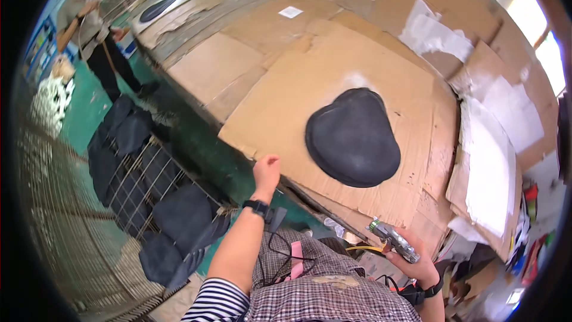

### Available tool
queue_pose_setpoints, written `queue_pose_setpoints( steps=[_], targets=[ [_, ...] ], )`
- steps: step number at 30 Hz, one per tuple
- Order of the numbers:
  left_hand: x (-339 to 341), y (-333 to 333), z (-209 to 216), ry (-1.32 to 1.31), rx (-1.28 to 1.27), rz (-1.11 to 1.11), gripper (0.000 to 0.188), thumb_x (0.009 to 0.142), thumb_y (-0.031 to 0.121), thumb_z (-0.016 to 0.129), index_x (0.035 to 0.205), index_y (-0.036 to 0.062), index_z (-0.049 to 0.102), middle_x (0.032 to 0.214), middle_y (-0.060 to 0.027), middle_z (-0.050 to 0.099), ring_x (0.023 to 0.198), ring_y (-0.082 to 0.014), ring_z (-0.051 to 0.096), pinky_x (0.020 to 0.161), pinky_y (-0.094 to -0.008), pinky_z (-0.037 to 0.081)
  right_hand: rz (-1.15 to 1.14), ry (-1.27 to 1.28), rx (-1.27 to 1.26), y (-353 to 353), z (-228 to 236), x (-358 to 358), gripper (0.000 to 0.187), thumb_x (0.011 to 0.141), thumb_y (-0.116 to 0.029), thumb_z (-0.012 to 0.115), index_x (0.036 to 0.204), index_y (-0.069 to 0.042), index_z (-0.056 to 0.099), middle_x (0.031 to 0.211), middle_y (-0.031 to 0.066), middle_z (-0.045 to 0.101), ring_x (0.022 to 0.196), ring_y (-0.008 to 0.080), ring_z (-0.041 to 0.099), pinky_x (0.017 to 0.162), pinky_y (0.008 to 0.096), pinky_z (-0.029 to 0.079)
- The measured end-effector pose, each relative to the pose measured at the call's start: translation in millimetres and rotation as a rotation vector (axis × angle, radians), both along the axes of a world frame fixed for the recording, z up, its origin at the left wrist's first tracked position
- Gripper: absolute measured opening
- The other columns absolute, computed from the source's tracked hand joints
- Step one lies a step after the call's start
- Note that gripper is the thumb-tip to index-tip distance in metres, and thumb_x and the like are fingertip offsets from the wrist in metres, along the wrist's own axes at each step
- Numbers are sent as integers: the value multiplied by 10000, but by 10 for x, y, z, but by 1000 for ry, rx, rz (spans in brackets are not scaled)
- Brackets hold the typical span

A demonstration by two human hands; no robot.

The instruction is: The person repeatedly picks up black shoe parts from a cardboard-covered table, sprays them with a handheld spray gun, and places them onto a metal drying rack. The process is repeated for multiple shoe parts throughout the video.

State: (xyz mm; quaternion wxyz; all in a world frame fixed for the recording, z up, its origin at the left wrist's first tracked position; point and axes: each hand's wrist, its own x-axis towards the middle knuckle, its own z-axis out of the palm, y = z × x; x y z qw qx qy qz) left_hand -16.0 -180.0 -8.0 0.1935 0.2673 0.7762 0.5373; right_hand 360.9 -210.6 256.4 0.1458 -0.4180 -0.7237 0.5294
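A black, rounded, padded piece (pixel 353 138), heart-like in outline, lies on a flat cardboard sheet (pixel 262 107) on the table before me. My right hand (pixel 411 262) grips a metal spray gun (pixel 394 240) near the table's front edge, to the right. A yellow hose (pixel 364 248) runs leftward from beside that hand. My left hand (pixel 267 172) is raised by the table's near left edge, fingers curled in and nothing visible in them. It is apart from the black piece.
A wire cage cart (pixel 132 188) with several black padded pieces (pixel 182 214) stands at left. Upright cardboard panels (pixel 411 0) border the table's back and right. A person (pixel 95 30) stands at far left, near another dark oval piece (pixel 159 9). Colourful items are piled at right.
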Motion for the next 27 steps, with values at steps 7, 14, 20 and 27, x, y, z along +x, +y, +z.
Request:
queue_pose_setpoints(
  steps=[7,14,20,27],
  targets=[
    [662,1129,203,388,-319,-220,247,757,145,656,985,55,692,1017,-128,651,1016,-320,579,901,-410,452,-432,15,-94,-467,-72,973,494,801,-10,687,1265,-12,519,897,27,645,850,119,627,776,269,500],
    [766,1433,319,293,-468,-195,86,740,124,629,785,63,669,850,-140,674,808,-308,649,742,-401,513,-694,111,-139,-557,-219,1349,446,801,-47,707,1217,-8,552,880,13,633,828,85,591,762,249,483],
    [852,1859,806,-915,-7,-377,103,810,140,582,912,119,578,855,-19,610,793,-183,585,707,-381,503,-630,109,-113,-447,-271,1510,461,790,-45,717,1219,-14,550,886,19,638,820,83,592,756,250,485],
    [902,2391,1439,-1045,101,-431,88,829,99,551,903,54,568,906,-84,609,854,-225,582,784,-398,498,-620,191,-148,-327,-325,1453,467,795,-38,710,1234,-21,548,918,21,644,852,93,607,776,257,491]
  ],
)
